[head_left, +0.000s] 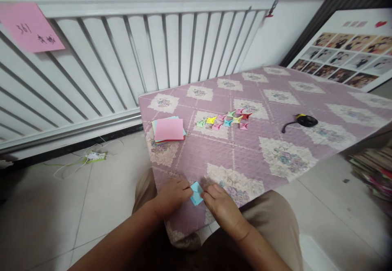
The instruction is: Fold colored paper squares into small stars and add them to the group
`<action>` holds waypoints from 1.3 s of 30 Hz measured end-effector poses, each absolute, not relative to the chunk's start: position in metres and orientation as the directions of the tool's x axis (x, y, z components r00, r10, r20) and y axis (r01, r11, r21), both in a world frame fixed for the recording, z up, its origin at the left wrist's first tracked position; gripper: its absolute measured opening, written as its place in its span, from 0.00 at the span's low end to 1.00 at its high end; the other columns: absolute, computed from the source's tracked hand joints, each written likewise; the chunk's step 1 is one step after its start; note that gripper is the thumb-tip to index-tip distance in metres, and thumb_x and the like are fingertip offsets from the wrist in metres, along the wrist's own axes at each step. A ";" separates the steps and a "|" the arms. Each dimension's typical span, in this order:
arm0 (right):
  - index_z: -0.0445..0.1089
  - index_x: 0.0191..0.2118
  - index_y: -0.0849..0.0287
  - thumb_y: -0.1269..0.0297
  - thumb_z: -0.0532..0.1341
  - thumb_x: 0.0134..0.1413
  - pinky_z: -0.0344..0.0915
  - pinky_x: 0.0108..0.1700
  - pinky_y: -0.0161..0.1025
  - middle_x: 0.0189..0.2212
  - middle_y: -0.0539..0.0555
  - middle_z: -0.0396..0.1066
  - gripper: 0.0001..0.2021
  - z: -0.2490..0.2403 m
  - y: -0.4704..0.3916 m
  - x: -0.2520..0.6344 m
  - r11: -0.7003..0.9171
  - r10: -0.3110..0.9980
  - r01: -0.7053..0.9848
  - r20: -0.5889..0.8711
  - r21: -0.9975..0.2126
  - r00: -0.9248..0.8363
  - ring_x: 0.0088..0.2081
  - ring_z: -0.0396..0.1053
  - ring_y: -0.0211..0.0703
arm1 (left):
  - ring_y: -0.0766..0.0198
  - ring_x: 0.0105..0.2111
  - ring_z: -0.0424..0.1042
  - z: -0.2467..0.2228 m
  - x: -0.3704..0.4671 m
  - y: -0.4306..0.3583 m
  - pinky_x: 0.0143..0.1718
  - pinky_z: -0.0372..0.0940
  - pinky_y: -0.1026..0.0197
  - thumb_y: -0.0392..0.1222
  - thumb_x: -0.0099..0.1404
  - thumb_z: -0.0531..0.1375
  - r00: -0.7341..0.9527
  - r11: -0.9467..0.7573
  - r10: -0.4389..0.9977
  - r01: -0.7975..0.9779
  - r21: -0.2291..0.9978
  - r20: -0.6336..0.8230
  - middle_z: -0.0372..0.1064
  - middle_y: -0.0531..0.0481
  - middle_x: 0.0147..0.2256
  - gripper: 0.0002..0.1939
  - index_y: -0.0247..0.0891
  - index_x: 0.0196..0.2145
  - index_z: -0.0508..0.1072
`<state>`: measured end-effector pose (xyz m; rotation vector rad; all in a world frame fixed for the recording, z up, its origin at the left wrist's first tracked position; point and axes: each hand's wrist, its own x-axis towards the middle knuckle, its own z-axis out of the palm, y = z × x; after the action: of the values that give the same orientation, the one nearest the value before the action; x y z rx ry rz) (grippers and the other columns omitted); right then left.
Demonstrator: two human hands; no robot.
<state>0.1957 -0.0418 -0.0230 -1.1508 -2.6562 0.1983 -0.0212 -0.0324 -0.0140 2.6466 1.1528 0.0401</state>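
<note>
A small folded piece of blue paper (196, 193) lies at the near end of the table, between my two hands. My left hand (173, 195) pinches its left corner with thumb and fingertips. On the opposite side, the fingers of my right hand (221, 204) are closed on the right corner. Creases show across the paper's face. Farther up the table sits a stack of coloured paper sheets (169, 129), pink on top. To the right of that stack, several small folded paper shapes (227, 123) in green, yellow, pink, blue and red stand grouped together.
A flowered cloth (211, 152) covers the table. On its right lies a black object with a short cord (306, 121). Behind stand a white radiator (171, 46) and a photo board (346, 54). A power strip (95, 156) with cables rests on the floor at left.
</note>
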 end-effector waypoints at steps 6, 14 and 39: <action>0.70 0.34 0.55 0.70 0.52 0.63 0.62 0.40 0.41 0.30 0.52 0.68 0.11 -0.020 -0.039 0.196 0.701 0.712 0.679 0.164 -0.219 -0.683 0.36 0.63 0.44 | 0.59 0.39 0.62 -0.016 -0.024 -0.035 0.40 0.58 0.58 0.40 0.72 0.46 0.692 -0.665 0.719 0.711 0.228 -0.062 0.66 0.50 0.38 0.13 0.42 0.41 0.70; 0.70 0.34 0.56 0.70 0.51 0.64 0.60 0.39 0.40 0.29 0.51 0.67 0.11 -0.020 -0.039 0.197 0.744 0.667 0.641 0.248 -0.188 -0.702 0.34 0.62 0.42 | 0.60 0.35 0.62 -0.018 -0.024 -0.035 0.38 0.59 0.59 0.38 0.72 0.46 0.728 -0.721 0.684 0.668 0.184 0.036 0.65 0.50 0.34 0.13 0.40 0.39 0.70; 0.70 0.47 0.54 0.69 0.58 0.58 0.56 0.52 0.51 0.43 0.53 0.74 0.12 -0.030 -0.075 0.189 0.536 0.821 0.836 0.305 -0.119 -0.483 0.46 0.67 0.49 | 0.57 0.42 0.65 -0.012 -0.023 -0.063 0.42 0.59 0.54 0.40 0.72 0.48 0.720 -0.720 0.694 0.694 -0.006 0.013 0.66 0.45 0.47 0.16 0.35 0.55 0.62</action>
<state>0.1892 -0.0752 -0.0299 -1.3710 -2.4540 -0.0646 -0.0227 -0.0630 -0.0117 2.9229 1.1794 0.0151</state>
